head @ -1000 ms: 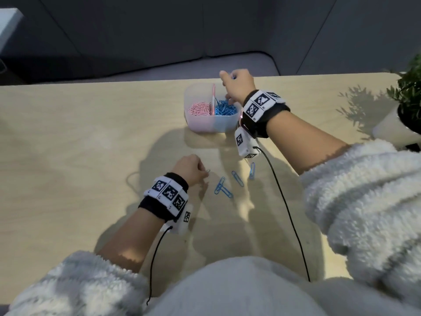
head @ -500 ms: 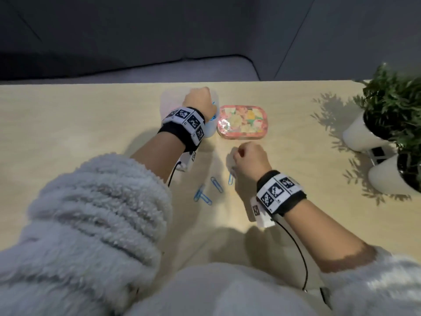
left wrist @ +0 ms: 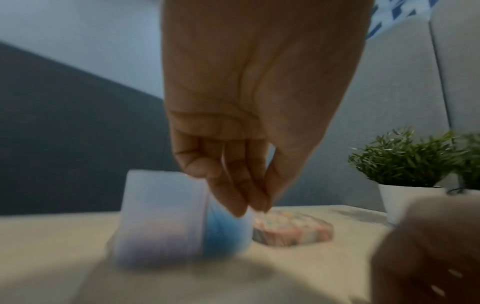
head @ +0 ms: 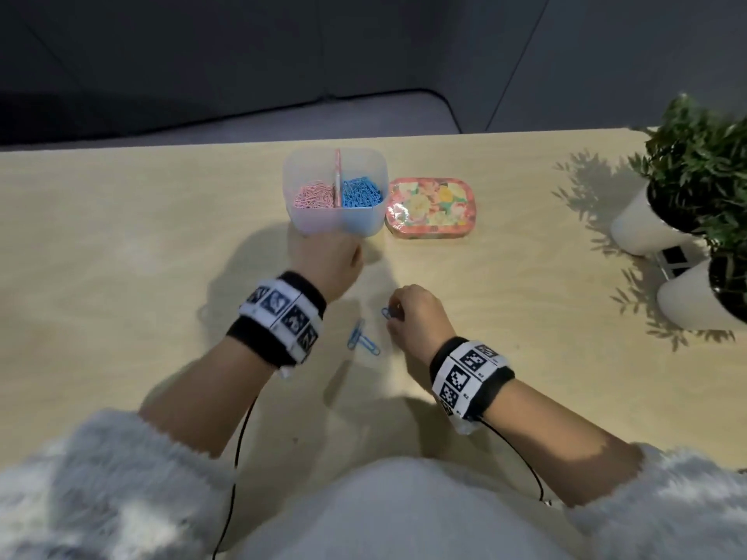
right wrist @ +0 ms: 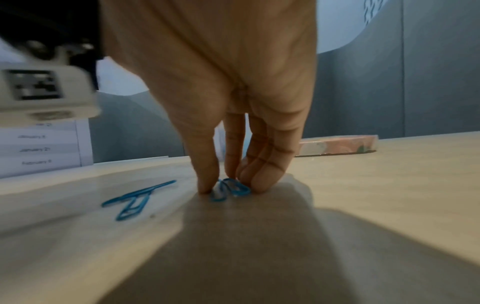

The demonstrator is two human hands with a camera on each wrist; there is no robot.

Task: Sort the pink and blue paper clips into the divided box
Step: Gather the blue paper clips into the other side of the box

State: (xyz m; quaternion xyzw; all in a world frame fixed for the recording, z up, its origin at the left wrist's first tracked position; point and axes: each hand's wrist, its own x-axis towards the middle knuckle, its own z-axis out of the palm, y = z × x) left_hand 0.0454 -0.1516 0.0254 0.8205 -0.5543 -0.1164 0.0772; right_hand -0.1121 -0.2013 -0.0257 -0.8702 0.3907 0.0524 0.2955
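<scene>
L hand [head: 323, 260] has pulled back from divided box [head: 335, 220], fingers loose, holds nothing; R hand [head: 416, 317] pinches blue clips [right wrist: 230, 189] on table [head: 121, 236].

Pale wooden table [head: 121, 236], dark grey panelled wall [head: 242, 46] behind, leafy shadows in sidelight

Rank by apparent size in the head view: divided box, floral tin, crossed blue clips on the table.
1. divided box
2. floral tin, nearly as big, so the order against the box is unsure
3. crossed blue clips, clearly smallest
</scene>
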